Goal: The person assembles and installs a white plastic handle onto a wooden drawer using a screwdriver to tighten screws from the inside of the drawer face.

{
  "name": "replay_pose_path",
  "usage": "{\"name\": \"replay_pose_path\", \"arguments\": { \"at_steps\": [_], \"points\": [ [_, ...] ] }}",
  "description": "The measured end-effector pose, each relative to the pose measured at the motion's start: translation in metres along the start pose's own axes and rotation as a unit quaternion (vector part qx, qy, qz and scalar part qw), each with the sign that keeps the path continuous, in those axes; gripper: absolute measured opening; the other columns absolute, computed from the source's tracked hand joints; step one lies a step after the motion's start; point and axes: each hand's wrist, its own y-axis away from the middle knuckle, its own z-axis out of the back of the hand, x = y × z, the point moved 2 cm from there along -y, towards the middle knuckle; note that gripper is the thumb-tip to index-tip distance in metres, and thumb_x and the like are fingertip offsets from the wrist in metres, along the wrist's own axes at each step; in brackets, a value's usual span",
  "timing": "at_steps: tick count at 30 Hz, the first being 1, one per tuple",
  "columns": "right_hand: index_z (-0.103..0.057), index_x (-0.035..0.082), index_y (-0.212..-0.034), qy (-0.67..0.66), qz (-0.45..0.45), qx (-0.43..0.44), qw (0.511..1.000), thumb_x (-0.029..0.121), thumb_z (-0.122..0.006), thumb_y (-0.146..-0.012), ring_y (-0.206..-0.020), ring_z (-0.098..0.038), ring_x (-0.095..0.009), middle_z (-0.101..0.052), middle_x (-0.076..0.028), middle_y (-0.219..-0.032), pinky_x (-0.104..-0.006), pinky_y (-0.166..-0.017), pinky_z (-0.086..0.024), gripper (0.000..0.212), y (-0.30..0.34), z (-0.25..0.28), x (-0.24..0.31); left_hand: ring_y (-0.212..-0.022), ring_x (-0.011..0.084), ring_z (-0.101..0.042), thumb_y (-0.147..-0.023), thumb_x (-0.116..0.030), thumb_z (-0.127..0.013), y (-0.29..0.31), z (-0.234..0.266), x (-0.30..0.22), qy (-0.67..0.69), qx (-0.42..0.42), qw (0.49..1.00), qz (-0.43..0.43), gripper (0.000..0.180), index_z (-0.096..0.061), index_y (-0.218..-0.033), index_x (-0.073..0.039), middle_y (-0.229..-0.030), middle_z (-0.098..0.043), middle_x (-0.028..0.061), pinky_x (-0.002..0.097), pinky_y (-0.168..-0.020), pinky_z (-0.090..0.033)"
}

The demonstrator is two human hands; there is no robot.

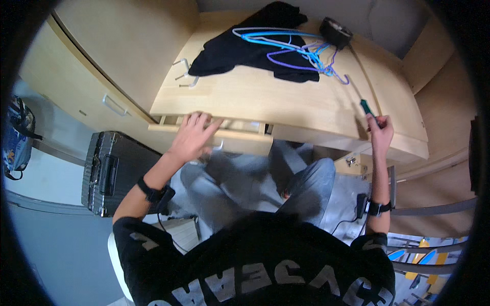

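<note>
My right hand, at the right of the desk, is closed round the green handle of a screwdriver, whose long thin shaft points away from me. My left hand lies over the front of a partly pulled-out drawer, its fingers hooked over the top edge. A small white pull handle shows on the drawer front, just right of that hand. On the desktop behind the drawer lie two loose white handles, one nearer and one farther, with screws beside them.
Black cloth covers the back of the desktop, with blue and purple hangers on it. A round dark object stands beside them. A black suitcase is at left, by a cabinet door. My knees are under the desk.
</note>
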Motion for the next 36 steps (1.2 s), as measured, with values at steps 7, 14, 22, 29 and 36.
{"name": "replay_pose_path", "arguments": {
  "at_steps": [7,14,22,29,36],
  "points": [
    [-0.055,0.002,-0.081,0.225,0.040,-0.028,0.973,0.038,-0.072,-0.073,-0.066,-0.060,-0.037,-0.060,-0.020,-0.068,-0.0421,-0.063,-0.047,0.040,-0.011,-0.017,-0.018,-0.131,0.0377,-0.025,-0.058,-0.037,-0.082,0.004,-0.037,0.005,-0.027,-0.111,0.989,0.091,0.100,-0.030,-0.142,-0.023,-0.140,-0.030,0.0140,0.0598,-0.108,-0.016],
    [-0.057,-0.001,-0.095,0.263,0.180,-0.100,0.943,0.031,-0.070,-0.075,-0.083,-0.060,-0.036,-0.061,-0.021,-0.086,-0.0428,-0.078,-0.047,0.040,-0.022,-0.020,-0.018,-0.132,0.0316,-0.030,-0.071,-0.066,-0.060,-0.010,-0.068,0.029,-0.097,-0.125,0.984,0.077,0.091,-0.029,-0.143,-0.021,-0.141,-0.034,0.0110,0.0571,-0.111,-0.013],
    [-0.057,0.000,-0.096,0.151,0.344,0.204,0.904,-0.003,-0.057,-0.068,-0.093,-0.056,-0.035,-0.059,-0.016,-0.095,-0.0414,-0.084,-0.044,0.028,0.112,-0.032,0.008,-0.125,0.0274,-0.037,-0.065,-0.045,-0.075,-0.010,-0.078,0.023,-0.048,-0.245,0.961,0.119,0.080,-0.043,-0.134,-0.021,-0.129,-0.046,0.0083,0.0516,-0.105,-0.021],
    [-0.054,-0.001,-0.114,0.240,0.220,0.224,0.919,-0.001,-0.058,-0.068,-0.105,-0.055,-0.036,-0.060,-0.019,-0.108,-0.0405,-0.094,-0.041,0.046,0.108,-0.050,-0.061,-0.116,0.0312,-0.045,-0.075,-0.032,-0.072,-0.011,-0.024,0.050,0.150,-0.184,0.971,0.029,0.063,-0.047,-0.129,-0.010,-0.125,-0.049,0.0134,0.0425,-0.100,-0.035],
    [-0.050,0.000,-0.116,-0.196,-0.284,0.226,0.911,0.012,-0.057,-0.082,-0.101,-0.059,-0.030,-0.062,-0.015,-0.105,-0.0417,-0.089,-0.045,0.036,0.139,-0.098,-0.123,-0.110,0.0266,-0.057,-0.085,-0.024,-0.058,-0.010,-0.008,0.172,0.202,-0.172,0.928,0.263,0.044,-0.054,-0.122,-0.002,-0.121,-0.058,0.0157,0.0384,-0.094,-0.045]
  ]
}}
